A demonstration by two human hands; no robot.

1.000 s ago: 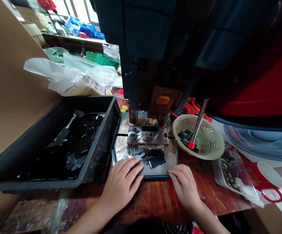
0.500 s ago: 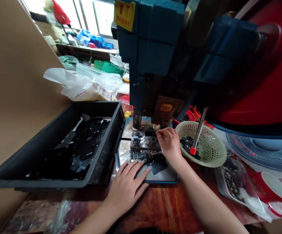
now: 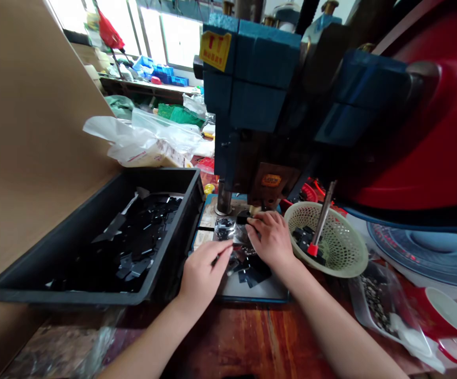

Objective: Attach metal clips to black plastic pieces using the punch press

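My left hand (image 3: 204, 269) is over the near left part of the press's base plate (image 3: 232, 289), thumb and forefinger pinched together. A small dark piece shows at their tips, too small to name. My right hand (image 3: 271, 238) reaches under the press head (image 3: 270, 181), its fingers bent and closed at a small black part (image 3: 244, 217) on the die. The inner fingertips are partly hidden. Loose flat black pieces (image 3: 254, 273) lie on the plate below my hands, and small shiny metal parts (image 3: 225, 227) sit left of the black part.
A deep black tray (image 3: 145, 295) of dark flat pieces stands at left. On the right are a pale green basket (image 3: 346, 247) with black parts, a metal lever with a red tip (image 3: 313, 249), a container of small metal parts (image 3: 374, 300) and a red mug (image 3: 429, 310).
My left hand has risen from lying spread on the plate to a pinch nearer the die. My right hand's fingers have shifted slightly left and down onto the black part. The camera view has tilted up.
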